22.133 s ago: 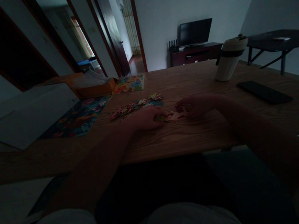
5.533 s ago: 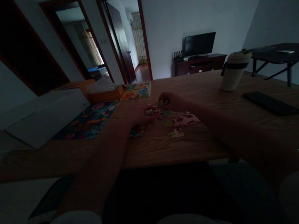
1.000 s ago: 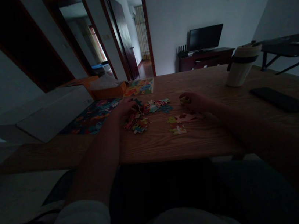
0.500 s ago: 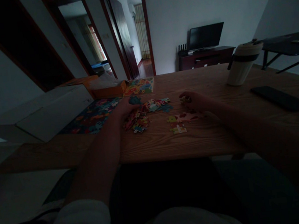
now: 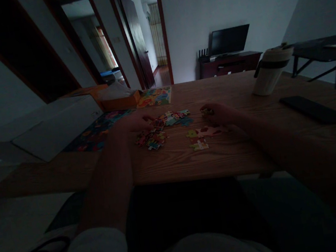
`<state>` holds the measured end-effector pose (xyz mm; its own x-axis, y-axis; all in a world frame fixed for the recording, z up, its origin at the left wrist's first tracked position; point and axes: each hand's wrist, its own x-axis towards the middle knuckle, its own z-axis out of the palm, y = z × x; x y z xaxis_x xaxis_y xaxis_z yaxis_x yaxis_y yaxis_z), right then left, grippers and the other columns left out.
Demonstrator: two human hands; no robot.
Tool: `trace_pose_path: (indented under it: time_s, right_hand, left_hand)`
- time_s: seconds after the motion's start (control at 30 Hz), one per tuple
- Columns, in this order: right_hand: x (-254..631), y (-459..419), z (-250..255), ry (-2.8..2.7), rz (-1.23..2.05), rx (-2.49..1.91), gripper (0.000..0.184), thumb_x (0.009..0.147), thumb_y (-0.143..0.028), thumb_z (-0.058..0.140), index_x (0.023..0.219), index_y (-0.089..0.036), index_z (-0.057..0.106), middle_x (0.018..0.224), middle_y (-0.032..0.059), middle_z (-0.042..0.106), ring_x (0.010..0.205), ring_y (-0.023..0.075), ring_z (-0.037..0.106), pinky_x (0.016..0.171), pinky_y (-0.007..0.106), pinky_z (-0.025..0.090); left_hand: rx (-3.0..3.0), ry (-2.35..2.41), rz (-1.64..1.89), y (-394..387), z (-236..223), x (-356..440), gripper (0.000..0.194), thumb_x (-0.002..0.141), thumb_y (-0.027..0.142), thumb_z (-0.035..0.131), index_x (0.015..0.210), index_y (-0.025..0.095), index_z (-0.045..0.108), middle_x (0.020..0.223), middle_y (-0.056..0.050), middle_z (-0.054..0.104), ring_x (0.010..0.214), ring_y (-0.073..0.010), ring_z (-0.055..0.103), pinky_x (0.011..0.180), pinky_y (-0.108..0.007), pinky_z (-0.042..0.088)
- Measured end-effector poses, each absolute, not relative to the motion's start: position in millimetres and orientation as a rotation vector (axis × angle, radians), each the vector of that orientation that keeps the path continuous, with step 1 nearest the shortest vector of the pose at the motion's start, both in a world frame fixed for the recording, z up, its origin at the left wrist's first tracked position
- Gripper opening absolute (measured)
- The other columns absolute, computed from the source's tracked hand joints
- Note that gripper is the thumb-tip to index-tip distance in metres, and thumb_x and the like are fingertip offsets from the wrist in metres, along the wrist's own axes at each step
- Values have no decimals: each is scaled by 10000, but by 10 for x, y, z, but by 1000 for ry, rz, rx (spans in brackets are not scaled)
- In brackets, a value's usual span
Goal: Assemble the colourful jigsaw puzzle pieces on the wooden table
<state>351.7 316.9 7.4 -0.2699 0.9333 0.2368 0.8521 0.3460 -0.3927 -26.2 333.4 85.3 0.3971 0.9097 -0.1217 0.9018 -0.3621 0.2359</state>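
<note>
Over the left side of a loose heap of puzzle pieces [image 5: 170,118] is my left hand [image 5: 136,122], its fingers apart and no piece visible in them. My right hand [image 5: 221,114] pinches a small yellowish puzzle piece [image 5: 206,112] just above the tabletop. Below that hand lies a partly joined strip of puzzle pieces [image 5: 205,132], green at its left end and pinkish with brown patches. A pale joined part [image 5: 200,145] sits at its lower left. More pieces [image 5: 153,139] spread in front of my left hand. The dim light hides finer detail.
Left on the wooden table [image 5: 173,165] are a long white box [image 5: 58,126], a dark patterned puzzle sheet [image 5: 94,132] and an orange box [image 5: 121,102]. A yellow picture sheet [image 5: 154,97] lies behind the heap. A tumbler [image 5: 273,71] and a black flat object [image 5: 314,109] are right.
The teal puzzle piece in my left hand no longer shows there, and that hand has shifted slightly left and down. My right hand stays nearly still with its piece. The view moved slightly.
</note>
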Motion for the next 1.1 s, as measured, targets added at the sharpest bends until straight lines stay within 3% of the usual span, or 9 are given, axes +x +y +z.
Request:
trace_pose_path:
  time_s: [0.17,0.33,0.47,0.67,0.83,0.97,1.1]
  right_hand:
    - [3544,3197,58,-2238,229,-1555,383,913,-255,643,1293,-230,684,1063,95,761,798,209,698,685,277,522]
    - [3520,3178,73,-2220,305,-1584,363,947,-288,617,1297,-216,678,1072,107,759,770,199,696,681,275,522]
    - [3505,3157,93,-2224,319,-1595,367,955,-278,609,1310,-207,670,1083,113,758,764,201,696,670,274,515]
    - [3518,3158,89,-2226,301,-1571,365,934,-259,635,1292,-209,678,1096,112,755,814,209,704,709,280,524]
    - [3508,3130,102,-2194,364,-1627,392,949,-283,612,1328,-193,650,1029,109,763,732,197,695,657,281,525]
    - [3519,3142,96,-2225,323,-1625,371,955,-315,604,1301,-200,667,1065,118,757,758,210,699,670,295,532]
    - [3536,3192,61,-2240,313,-1614,365,949,-291,601,1300,-221,670,1085,110,755,783,214,702,695,303,545]
  left_hand:
    - [2292,1610,-300,3119,936,-58,666,581,640,826,1089,229,704,1024,-49,755,890,-243,683,732,-284,491]
    - [2353,1504,-465,3037,840,216,668,522,687,834,980,223,688,933,-48,741,836,-243,666,696,-290,471]
    - [2394,1504,-448,3009,812,258,702,533,630,829,1091,232,680,1064,-57,730,884,-240,660,740,-296,500]
    - [2250,1432,-367,2909,996,192,668,694,519,710,1300,257,610,1190,-65,706,906,-213,679,728,-271,543]
    - [2294,1410,-351,2906,1003,212,741,690,504,714,1375,262,570,1255,-67,683,989,-231,673,763,-272,553]
    - [2391,1449,-419,2886,912,308,766,639,479,774,1351,271,584,1241,-55,699,1012,-249,672,797,-280,529]
    - [2428,1545,-489,2874,860,363,660,623,459,779,1240,261,652,1220,-66,713,1024,-270,667,818,-305,519]
